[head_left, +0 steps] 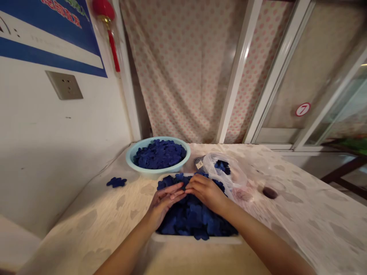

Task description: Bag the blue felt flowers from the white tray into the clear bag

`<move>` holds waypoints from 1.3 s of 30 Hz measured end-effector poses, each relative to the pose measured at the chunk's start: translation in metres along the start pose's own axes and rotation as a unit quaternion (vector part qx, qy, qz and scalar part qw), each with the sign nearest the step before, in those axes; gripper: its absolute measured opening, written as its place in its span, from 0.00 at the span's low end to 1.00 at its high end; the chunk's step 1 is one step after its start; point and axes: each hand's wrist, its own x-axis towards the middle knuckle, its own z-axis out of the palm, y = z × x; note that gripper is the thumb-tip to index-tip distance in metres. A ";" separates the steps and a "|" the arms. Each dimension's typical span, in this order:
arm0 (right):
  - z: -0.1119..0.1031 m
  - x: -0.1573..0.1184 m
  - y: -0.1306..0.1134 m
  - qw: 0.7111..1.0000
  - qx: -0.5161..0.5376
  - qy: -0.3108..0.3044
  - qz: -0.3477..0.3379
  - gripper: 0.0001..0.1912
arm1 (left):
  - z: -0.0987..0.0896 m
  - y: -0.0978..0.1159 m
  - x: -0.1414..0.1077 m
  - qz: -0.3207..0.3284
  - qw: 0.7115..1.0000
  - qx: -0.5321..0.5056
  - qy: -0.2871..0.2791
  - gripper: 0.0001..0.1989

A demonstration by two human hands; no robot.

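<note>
Blue flower-shaped piece between the fingertips of both hands, held close together.

Got a red "7" on a round sticker on the glass, plus "部直发" and "):" on the blue-and-white poster.

Pale blue basin, pink-dotted curtain
</note>
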 end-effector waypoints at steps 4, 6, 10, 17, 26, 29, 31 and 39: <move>0.004 -0.001 0.006 0.992 0.107 0.018 0.058 0.08 | -0.003 -0.003 0.001 0.018 1.000 0.004 0.006 0.14; 0.007 -0.001 0.007 0.991 0.111 0.007 0.069 0.06 | -0.004 -0.005 0.002 0.021 1.000 0.006 0.008 0.13; 0.010 -0.003 0.005 0.991 0.100 -0.002 0.084 0.04 | -0.006 -0.005 0.002 0.021 1.000 0.010 0.017 0.12; 0.011 -0.003 0.003 0.984 0.135 0.024 0.117 0.06 | -0.002 -0.002 0.002 -0.014 0.991 0.127 0.030 0.20; 0.012 -0.003 -0.003 0.972 0.188 0.001 0.138 0.07 | -0.003 -0.001 0.004 0.009 0.956 0.274 0.101 0.18; 0.012 -0.004 -0.005 0.972 0.184 -0.004 0.148 0.06 | -0.001 0.000 0.004 0.017 0.948 0.303 0.098 0.16; 0.012 -0.004 -0.006 0.970 0.191 -0.002 0.153 0.07 | 0.000 0.000 0.004 0.020 0.946 0.310 0.098 0.15; 0.011 -0.005 -0.005 0.967 0.215 -0.011 0.137 0.06 | -0.002 -0.001 0.005 0.009 0.952 0.288 0.104 0.15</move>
